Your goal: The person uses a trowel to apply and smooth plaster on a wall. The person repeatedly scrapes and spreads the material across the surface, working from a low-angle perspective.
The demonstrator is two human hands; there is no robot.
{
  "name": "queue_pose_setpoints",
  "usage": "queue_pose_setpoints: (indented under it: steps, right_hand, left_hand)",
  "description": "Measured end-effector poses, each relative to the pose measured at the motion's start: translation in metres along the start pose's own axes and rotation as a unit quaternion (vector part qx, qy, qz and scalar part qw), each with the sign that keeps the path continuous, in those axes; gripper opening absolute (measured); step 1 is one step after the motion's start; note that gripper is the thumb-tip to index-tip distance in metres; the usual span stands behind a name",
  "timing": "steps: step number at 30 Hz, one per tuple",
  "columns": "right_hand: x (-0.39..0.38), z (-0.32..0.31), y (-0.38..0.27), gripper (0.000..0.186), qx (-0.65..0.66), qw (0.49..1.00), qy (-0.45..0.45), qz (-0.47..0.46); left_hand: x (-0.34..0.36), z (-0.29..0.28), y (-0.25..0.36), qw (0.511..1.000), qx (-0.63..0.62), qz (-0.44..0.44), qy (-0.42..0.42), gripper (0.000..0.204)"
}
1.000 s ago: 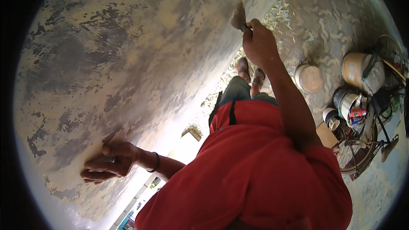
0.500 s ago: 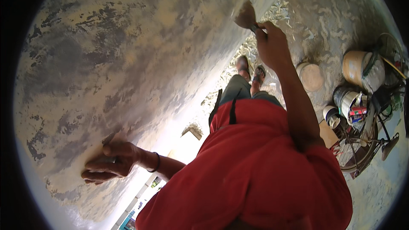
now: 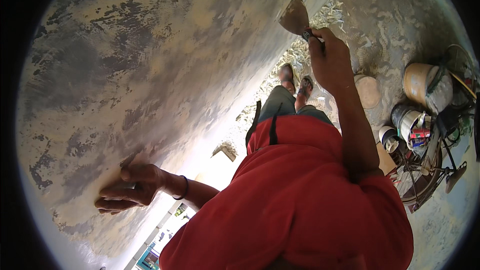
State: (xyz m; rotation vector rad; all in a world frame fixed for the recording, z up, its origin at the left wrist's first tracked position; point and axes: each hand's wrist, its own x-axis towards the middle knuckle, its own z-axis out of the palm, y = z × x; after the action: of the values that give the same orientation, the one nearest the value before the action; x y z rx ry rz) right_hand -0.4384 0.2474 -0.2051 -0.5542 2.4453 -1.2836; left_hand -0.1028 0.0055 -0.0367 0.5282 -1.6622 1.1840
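My right hand (image 3: pixel 331 60) grips the handle of a putty knife (image 3: pixel 295 16) at the top centre. Its broad, brownish blade points up and to the left, beside the far edge of the wall (image 3: pixel 150 60); whether it touches the wall I cannot tell. The wall is mottled beige and grey, with dark flaking patches. At the lower left my left hand (image 3: pixel 132 189) rests against the wall, fingers stretched out and thumb apart, with a light gap between them. A dark sliver shows by the thumb; I cannot make out whether it is a shadow.
Pale flakes (image 3: pixel 327 16) litter the floor along the wall's foot, near my feet (image 3: pixel 303 87). To the right are a round lidded tub (image 3: pixel 367 91), a large bucket (image 3: pixel 420 82), a container of packets (image 3: pixel 415 125) and a bicycle wheel (image 3: pixel 425 182).
My right hand has shifted right and slightly down with the putty knife, whose blade has turned to show more of its face. The left hand has stayed in place.
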Motion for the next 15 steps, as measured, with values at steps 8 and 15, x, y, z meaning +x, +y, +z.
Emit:
queue_pose_setpoints:
  steps: [8,15]
  right_hand:
    - [0.028,0.032,0.029,0.025,0.043,0.999,0.025,-0.022]
    - [0.014,0.029,0.022,0.034,0.207,0.973,-0.05,0.086]
  left_hand:
    - [0.009,0.008,0.01,0.993,0.092,0.062,0.027,0.05]
    - [0.006,0.002,0.013,0.989,0.138,0.041,-0.017,0.052]
